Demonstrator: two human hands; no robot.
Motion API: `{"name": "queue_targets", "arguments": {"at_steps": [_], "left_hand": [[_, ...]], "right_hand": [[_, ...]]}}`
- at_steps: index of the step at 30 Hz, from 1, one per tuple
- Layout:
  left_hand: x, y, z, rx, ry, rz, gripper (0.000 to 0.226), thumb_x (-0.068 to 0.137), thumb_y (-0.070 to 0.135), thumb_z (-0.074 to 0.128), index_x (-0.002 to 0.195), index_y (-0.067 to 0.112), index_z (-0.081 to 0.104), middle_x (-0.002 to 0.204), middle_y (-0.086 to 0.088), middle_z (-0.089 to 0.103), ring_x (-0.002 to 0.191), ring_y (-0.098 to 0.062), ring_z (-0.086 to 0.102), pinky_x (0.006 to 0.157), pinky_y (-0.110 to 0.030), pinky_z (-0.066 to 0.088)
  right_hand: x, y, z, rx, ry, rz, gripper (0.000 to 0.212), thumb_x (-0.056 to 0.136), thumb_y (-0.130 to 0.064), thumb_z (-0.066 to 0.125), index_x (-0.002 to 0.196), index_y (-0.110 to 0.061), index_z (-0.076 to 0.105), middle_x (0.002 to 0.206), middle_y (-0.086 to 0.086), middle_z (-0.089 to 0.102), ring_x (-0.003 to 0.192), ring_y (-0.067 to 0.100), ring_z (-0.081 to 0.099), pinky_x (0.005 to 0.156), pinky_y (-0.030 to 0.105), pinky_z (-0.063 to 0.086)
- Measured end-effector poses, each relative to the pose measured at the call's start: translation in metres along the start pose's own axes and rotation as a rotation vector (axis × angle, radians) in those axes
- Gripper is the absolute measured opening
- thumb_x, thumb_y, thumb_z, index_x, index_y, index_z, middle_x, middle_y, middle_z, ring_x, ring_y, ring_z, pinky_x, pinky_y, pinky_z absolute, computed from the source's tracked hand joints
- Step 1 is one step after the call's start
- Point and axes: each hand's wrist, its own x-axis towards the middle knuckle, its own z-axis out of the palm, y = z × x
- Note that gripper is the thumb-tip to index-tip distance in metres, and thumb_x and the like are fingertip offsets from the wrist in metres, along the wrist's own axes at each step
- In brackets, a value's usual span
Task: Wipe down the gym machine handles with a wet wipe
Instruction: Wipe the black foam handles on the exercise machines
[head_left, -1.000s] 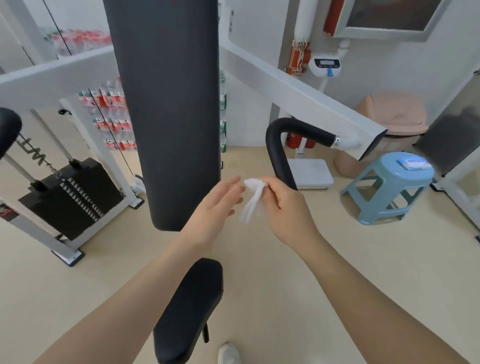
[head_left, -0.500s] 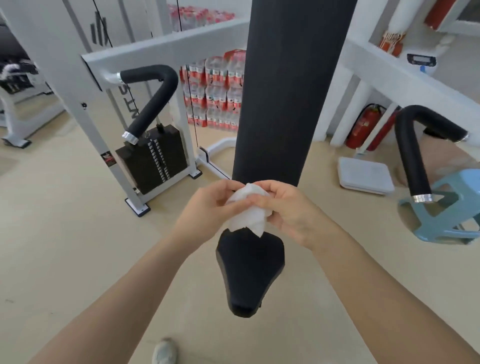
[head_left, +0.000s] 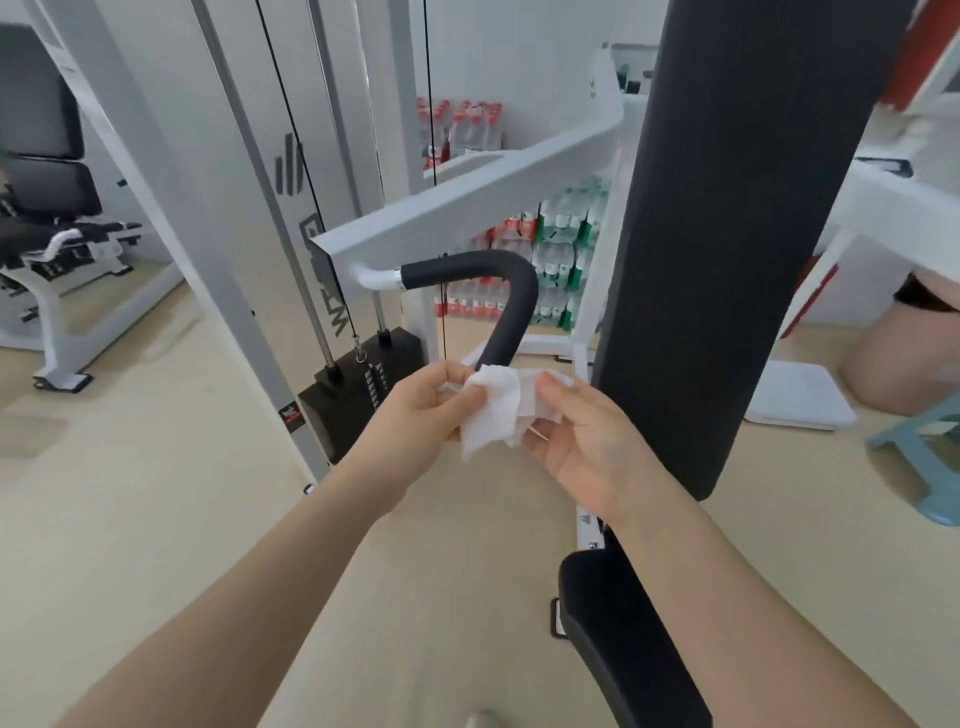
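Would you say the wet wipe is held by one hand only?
No, both the left hand and the right hand hold the wet wipe.

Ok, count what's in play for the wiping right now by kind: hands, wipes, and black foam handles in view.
Hands: 2, left hand and right hand
Wet wipe: 1, held between both hands
Black foam handle: 1
Total: 4

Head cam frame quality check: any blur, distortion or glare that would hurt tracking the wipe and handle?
Head view: wide-angle bend curves the white frame posts near the edges; motion smear at the upper right around the white arm; the wipe, both hands (left, right) and the handle are fairly sharp; light is even and soft, no hard shadows; no glare on the handle.
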Motion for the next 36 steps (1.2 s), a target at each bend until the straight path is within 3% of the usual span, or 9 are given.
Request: {"name": "queue_targets", "arguments": {"at_steps": [5,8,11,15,18,21,25,32,36], "left_hand": [[0.060,0.002,-0.040,0.182,0.055,0.069,0.006,0.090,0.025,0.056,0.090,0.022,0.062,0.078,0.003,0.072,0.071,-0.011,0.065,0.085,-0.041,0.052],[0.095,0.004,-0.069,0.354,0.117,0.158,0.008,0.089,0.026,0.058,0.095,0.030,0.058,0.081,0.015,0.068,0.075,0.001,0.062,0.069,-0.011,0.049],[0.124,0.010,-0.101,0.560,0.165,0.258,0.013,0.090,0.023,0.057,0.103,0.027,0.058,0.089,0.019,0.061,0.078,0.009,0.054,0.066,-0.004,0.037],[0.155,0.008,-0.132,0.734,0.168,0.301,0.018,0.090,0.021,0.056,0.107,0.022,0.060,0.092,0.013,0.057,0.069,0.006,0.049,0.069,-0.013,0.039],[0.181,-0.003,-0.149,0.831,0.129,0.314,0.023,0.090,0.023,0.056,0.112,0.021,0.060,0.104,0.008,0.063,0.088,-0.007,0.054,0.083,-0.024,0.044],[0.201,-0.015,-0.158,1.038,0.096,0.404,0.028,0.090,0.028,0.056,0.116,0.020,0.060,0.111,0.003,0.066,0.104,-0.021,0.051,0.085,-0.031,0.038],[0.214,-0.018,-0.157,1.208,0.103,0.707,0.020,0.076,0.024,0.073,0.094,0.016,0.071,0.080,-0.001,0.070,0.078,-0.030,0.056,0.065,-0.031,0.032],[0.235,-0.022,-0.149,1.233,0.000,0.811,0.040,0.030,0.015,0.090,0.050,0.014,0.055,0.038,0.004,0.050,0.045,-0.020,0.051,0.046,-0.017,0.033],[0.240,-0.024,-0.152,1.217,-0.034,0.832,0.042,0.033,0.025,0.092,0.047,0.013,0.054,0.037,0.003,0.048,0.044,-0.020,0.049,0.048,-0.016,0.027]], "right_hand": [[0.063,-0.026,0.030,-0.108,0.116,-0.091,0.020,0.095,-0.014,0.048,0.109,-0.003,0.057,0.096,0.011,0.066,0.079,0.017,0.065,0.068,0.027,0.056],[0.105,-0.042,0.050,-0.301,0.286,-0.196,0.011,0.094,-0.023,0.052,0.098,-0.017,0.060,0.098,0.004,0.063,0.095,0.021,0.060,0.087,0.033,0.052],[0.145,-0.059,0.069,-0.847,0.422,-0.697,0.009,0.092,-0.026,0.053,0.096,-0.019,0.049,0.091,-0.005,0.058,0.085,0.014,0.056,0.065,0.012,0.047],[0.192,-0.039,0.085,-1.718,0.209,-1.167,0.012,0.082,-0.013,0.065,0.087,-0.006,0.057,0.078,0.008,0.062,0.069,0.022,0.057,0.058,0.030,0.049],[0.216,-0.007,0.088,-2.061,-0.019,-0.963,0.030,0.068,-0.024,0.079,0.086,-0.005,0.065,0.091,0.016,0.069,0.085,0.031,0.066,0.074,0.037,0.053],[0.219,-0.010,0.096,-2.017,-0.119,-0.677,0.042,0.092,-0.047,0.046,0.109,-0.010,0.053,0.114,0.011,0.062,0.106,0.030,0.056,0.087,0.037,0.040],[0.223,-0.031,0.093,-2.111,0.070,-0.569,0.038,0.098,-0.039,0.033,0.129,-0.018,0.036,0.098,0.002,0.062,0.090,0.026,0.055,0.065,0.033,0.034],[0.237,0.007,0.098,-2.256,0.152,-0.481,0.043,0.094,-0.029,0.040,0.124,-0.001,0.053,0.110,0.014,0.065,0.102,0.033,0.060,0.095,0.039,0.037],[0.216,-0.009,0.099,-2.105,0.048,-0.447,0.067,0.090,-0.046,0.010,0.138,-0.010,0.042,0.140,0.003,0.048,0.130,0.021,0.041,0.110,0.031,0.018]]}}
